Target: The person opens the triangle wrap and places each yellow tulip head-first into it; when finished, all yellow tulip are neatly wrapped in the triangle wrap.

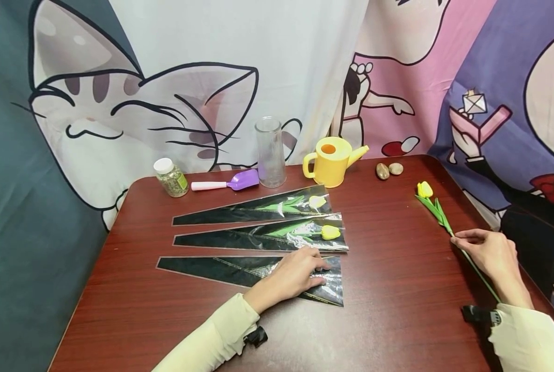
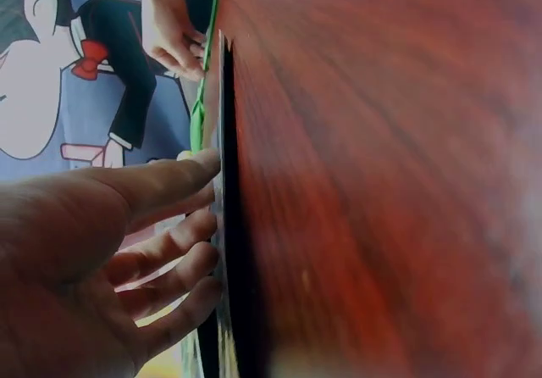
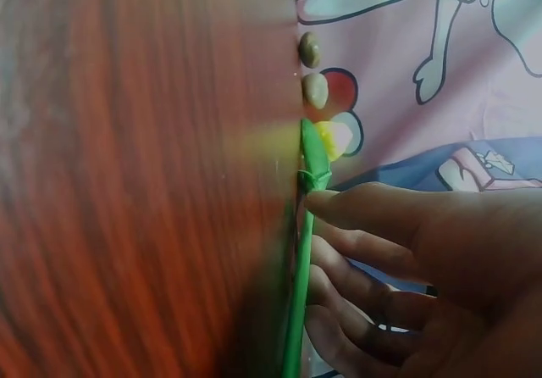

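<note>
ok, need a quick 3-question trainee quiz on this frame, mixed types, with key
1. True or false: the left hand rests flat on the empty plastic sleeve nearest the person.
2. How many sleeves on the table have a tulip inside? A) one B) two C) three
3. Fill in: the right hand touches the stem of the loose yellow ____.

Key
1. True: fingers lie straight on that sleeve.
2. B: the far sleeve and the middle sleeve each hold one.
3. tulip
</note>
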A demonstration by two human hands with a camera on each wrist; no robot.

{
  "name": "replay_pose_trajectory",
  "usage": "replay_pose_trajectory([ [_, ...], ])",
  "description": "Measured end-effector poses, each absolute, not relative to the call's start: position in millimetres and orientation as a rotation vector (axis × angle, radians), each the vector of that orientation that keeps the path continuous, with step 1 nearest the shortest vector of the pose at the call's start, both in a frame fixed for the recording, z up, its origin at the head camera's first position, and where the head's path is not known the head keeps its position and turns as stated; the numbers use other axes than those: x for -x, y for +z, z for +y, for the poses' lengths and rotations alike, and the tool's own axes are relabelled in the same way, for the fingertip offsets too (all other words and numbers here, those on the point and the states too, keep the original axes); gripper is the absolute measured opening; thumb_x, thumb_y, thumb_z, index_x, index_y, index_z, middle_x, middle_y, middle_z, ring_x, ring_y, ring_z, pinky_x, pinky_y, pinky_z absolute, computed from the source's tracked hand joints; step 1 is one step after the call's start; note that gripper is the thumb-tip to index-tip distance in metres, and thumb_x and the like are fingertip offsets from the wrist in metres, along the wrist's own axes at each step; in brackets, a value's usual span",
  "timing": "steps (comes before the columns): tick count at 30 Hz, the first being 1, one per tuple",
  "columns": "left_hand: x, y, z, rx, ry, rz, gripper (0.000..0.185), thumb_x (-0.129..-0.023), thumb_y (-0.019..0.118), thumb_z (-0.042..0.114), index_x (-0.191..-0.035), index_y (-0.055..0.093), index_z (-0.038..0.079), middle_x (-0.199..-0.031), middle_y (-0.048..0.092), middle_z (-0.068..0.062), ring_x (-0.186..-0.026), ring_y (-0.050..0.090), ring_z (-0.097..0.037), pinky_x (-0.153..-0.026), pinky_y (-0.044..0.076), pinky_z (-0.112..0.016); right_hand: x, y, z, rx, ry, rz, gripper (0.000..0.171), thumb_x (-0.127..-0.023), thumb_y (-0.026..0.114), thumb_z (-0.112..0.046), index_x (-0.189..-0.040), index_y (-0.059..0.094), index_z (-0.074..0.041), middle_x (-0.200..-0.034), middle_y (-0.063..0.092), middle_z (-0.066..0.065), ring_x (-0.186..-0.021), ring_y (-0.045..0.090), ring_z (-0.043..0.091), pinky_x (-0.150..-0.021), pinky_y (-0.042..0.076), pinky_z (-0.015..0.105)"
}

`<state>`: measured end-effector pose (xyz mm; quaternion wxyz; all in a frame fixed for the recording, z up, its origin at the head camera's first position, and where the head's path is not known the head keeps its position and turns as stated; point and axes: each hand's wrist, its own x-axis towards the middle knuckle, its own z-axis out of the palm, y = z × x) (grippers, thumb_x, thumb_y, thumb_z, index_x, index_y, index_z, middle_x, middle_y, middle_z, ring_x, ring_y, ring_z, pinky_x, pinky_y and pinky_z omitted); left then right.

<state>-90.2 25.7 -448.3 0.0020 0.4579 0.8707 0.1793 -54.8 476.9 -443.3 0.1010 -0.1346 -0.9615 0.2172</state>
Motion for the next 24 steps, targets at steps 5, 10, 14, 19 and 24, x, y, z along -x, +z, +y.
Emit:
replay_pose_trajectory([
  [5,91,-453,26,-1.455,0.645,2.759,0.018,-0.085,0.076,0.035,-0.098,0.079,0.022,-0.092,0.060,0.012,-0.090,0.056,-0.007,-0.073,0.046,-0.021,54,-445,477,0.401,0.647,-2.823,0.033,-0.088,0.072,-0.037,-0.097,0.076,-0.005,-0.094,0.070,0.024,-0.092,0.055,0.049,-0.067,0.035,0.047],
  [10,92,-456,26,-1.453,0.718,2.768,0.007,-0.085,0.077,0.030,-0.088,0.079,0.024,-0.089,0.061,0.014,-0.087,0.055,-0.005,-0.074,0.045,-0.019,54,-448,477,0.416,0.637,-2.806,0.032,-0.088,0.072,-0.034,-0.096,0.077,-0.004,-0.092,0.070,0.023,-0.090,0.055,0.049,-0.068,0.035,0.048],
  [14,92,-456,26,-1.438,0.752,2.772,0.005,-0.085,0.077,0.028,-0.087,0.079,0.024,-0.088,0.062,0.014,-0.088,0.056,-0.005,-0.076,0.046,-0.020,55,-448,476,0.438,0.643,-2.805,0.031,-0.088,0.072,-0.034,-0.096,0.076,-0.003,-0.092,0.070,0.024,-0.091,0.054,0.050,-0.068,0.035,0.049],
  [19,91,-454,27,-1.403,0.812,2.772,0.005,-0.086,0.077,0.028,-0.086,0.079,0.023,-0.087,0.063,0.015,-0.089,0.057,-0.005,-0.076,0.046,-0.020,54,-446,473,0.480,0.694,-2.784,0.032,-0.088,0.072,-0.035,-0.096,0.077,-0.005,-0.088,0.072,0.019,-0.095,0.055,0.047,-0.069,0.036,0.041],
  [24,91,-453,28,-1.402,0.849,2.780,0.004,-0.084,0.079,0.028,-0.085,0.078,0.024,-0.085,0.063,0.015,-0.089,0.057,-0.005,-0.077,0.046,-0.020,51,-443,467,0.583,0.762,-2.728,0.035,-0.084,0.075,-0.043,-0.095,0.077,-0.010,-0.070,0.069,-0.008,-0.090,0.058,0.035,-0.063,0.035,0.031],
])
